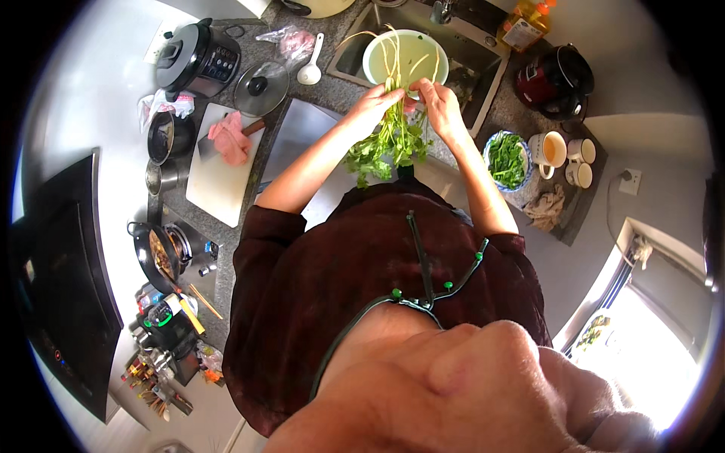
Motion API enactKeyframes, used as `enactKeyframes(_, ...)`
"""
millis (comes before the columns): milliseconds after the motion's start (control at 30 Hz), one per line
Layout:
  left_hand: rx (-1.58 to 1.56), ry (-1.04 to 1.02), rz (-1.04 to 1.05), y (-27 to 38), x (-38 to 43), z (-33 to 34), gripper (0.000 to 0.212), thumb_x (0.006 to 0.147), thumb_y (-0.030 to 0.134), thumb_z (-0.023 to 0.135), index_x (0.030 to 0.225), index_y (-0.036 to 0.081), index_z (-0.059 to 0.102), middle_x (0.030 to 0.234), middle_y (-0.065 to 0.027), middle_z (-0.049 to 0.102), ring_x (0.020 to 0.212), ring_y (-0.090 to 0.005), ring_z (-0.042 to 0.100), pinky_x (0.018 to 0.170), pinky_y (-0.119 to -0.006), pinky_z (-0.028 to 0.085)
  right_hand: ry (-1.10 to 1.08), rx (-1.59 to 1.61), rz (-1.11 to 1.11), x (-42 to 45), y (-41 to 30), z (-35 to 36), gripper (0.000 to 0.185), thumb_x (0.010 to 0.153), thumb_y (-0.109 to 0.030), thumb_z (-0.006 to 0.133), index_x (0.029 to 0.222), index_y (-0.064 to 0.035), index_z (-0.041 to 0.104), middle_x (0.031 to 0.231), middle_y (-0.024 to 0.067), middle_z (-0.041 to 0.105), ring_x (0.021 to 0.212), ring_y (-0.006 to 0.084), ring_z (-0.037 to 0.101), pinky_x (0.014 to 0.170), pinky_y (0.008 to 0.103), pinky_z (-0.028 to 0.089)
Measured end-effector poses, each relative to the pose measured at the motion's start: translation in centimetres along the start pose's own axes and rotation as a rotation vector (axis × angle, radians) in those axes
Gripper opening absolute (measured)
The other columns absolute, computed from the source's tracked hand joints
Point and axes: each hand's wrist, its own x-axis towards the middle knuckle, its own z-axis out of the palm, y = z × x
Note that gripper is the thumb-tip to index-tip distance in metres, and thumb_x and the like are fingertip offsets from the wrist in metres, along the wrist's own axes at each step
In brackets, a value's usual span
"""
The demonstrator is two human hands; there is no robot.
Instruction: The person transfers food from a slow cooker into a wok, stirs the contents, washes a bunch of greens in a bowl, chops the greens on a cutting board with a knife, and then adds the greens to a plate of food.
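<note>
My left hand (379,105) grips a bunch of leafy green herbs with long pale roots (391,141); the leaves hang down towards me and the roots stick out beyond my fingers. Close beside it, my right hand (435,102) pinches with thumb and forefinger at the stems or a root; just what is between the fingertips is too small to tell. Both hands are at the near rim of a pale round basin (368,65) holding greenish water, with a few thin roots over it. The basin stands in a stainless steel sink (495,73).
Left are a cutting board (218,189) with a knife and pink cloth (229,139), a glass lid (272,90), a white spoon (310,72) and an electric pressure cooker (195,62). A wok (156,255) stands farther left. Right are a bowl of cut greens (507,161), several mugs (552,148) and a rag (546,208).
</note>
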Motion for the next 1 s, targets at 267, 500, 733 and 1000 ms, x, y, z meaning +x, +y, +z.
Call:
enactKeyframes(267, 0.233, 0.09, 0.101, 0.4, 5.9, 2.4, 0.036, 0.097, 0.015, 0.048, 0.131, 0.002, 0.046, 0.117, -0.0055, 0.057, 0.106, -0.0125, 0.053, 0.093, -0.027, 0.042, 0.003, -0.036, -0.014, 5.7, 3.5, -1.9, 0.029, 0.094, -0.026, 0.053, 0.096, 0.0027, 0.06, 0.076, 0.0179, 0.062, 0.07, 0.0268, 0.062, 0.065, 0.038, 0.048)
enactKeyframes(500, 0.181, -0.048, -0.002, 0.6, 9.2, 1.9, 0.033, 0.097, 0.013, 0.048, 0.128, 0.005, 0.041, 0.107, -0.0021, 0.054, 0.091, -0.0129, 0.053, 0.084, -0.028, 0.044, -0.068, 0.57, 0.202, 8.4, 4.8, -2.7, 0.029, 0.097, -0.024, 0.05, 0.092, 0.0027, 0.062, 0.067, 0.0022, 0.056, 0.049, 0.0078, 0.048, 0.045, 0.0233, 0.04)
enactKeyframes(733, -0.025, -0.073, -0.449, 2.0, 10.4, -1.6, 0.009, 0.094, 0.014, 0.053, 0.093, 0.005, 0.054, 0.077, -0.0026, 0.053, 0.071, -0.0157, 0.053, 0.068, -0.029, 0.046, 0.109, -0.221, -0.387, 7.3, 2.7, -7.1, 0.043, 0.074, 0.009, 0.056, 0.116, -0.0013, 0.05, 0.113, 0.0134, 0.055, 0.099, 0.0242, 0.058, 0.08, 0.0356, 0.051)
enactKeyframes(1000, 0.166, -0.23, -0.618, 4.1, 10.0, -0.2, 0.021, 0.093, 0.016, 0.054, 0.106, 0.001, 0.057, 0.093, -0.011, 0.064, 0.077, -0.016, 0.059, 0.068, -0.029, 0.048, -0.386, -0.937, -0.925, 9.6, 2.9, -6.1, 0.037, 0.081, -0.015, 0.053, 0.116, -0.0039, 0.052, 0.114, 0.0125, 0.053, 0.113, 0.0254, 0.05, 0.101, 0.0416, 0.036)
